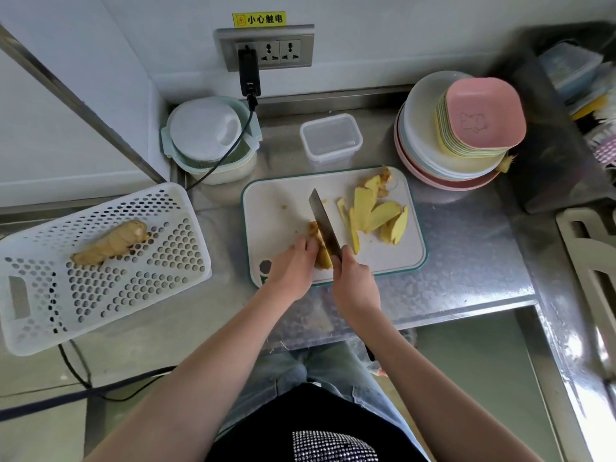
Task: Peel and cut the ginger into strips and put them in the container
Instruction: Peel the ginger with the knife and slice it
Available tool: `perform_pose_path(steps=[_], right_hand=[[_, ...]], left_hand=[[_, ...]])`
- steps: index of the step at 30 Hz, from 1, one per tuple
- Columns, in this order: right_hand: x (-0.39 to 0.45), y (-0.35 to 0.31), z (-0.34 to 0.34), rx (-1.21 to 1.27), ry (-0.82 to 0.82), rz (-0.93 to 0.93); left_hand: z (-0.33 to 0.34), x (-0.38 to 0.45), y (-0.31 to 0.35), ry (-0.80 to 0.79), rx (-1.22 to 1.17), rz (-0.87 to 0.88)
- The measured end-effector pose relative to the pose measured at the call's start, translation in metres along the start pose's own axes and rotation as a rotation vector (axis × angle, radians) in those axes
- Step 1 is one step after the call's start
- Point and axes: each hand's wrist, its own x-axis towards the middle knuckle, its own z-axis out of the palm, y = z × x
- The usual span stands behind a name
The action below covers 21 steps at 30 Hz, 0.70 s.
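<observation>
Slicing is under way at frame centre: the right hand grips the cleaver, the left hand pins the ginger piece with curled fingers on the cutting board. Slices lie right; next they likely need stacking for strips. The container above looks empty.

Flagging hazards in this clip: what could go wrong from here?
The left hand holds the ginger with its fingertips close to the knife, so a slip could nick them. The slices are still wide, not strips, and the container is empty. A second ginger root waits unpeeled in the basket.
</observation>
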Motion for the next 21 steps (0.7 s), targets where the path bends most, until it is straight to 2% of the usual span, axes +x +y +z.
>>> perform_pose_path(steps=[10, 11, 14, 15, 18, 21], right_hand=[[0.002, 0.000, 0.005, -0.026, -0.028, 0.007], [0.002, 0.000, 0.006, -0.036, -0.027, 0.012], [0.002, 0.001, 0.007, -0.049, -0.030, 0.022], [0.003, 0.001, 0.008, -0.057, -0.032, 0.025], [0.002, 0.000, 0.010, -0.072, -0.043, 0.031], [0.003, -0.002, 0.009, -0.115, -0.063, 0.018]], left_hand=[[-0.001, 0.005, 0.001, -0.059, -0.060, -0.034], [-0.006, 0.004, 0.001, -0.047, -0.173, -0.101], [-0.034, 0.016, 0.011, 0.193, -0.662, -0.406], [-0.044, 0.026, 0.015, 0.247, -0.663, -0.450], [-0.057, 0.050, 0.027, 0.267, -0.277, -0.366], [-0.051, 0.061, 0.031, 0.178, -0.106, -0.344]])
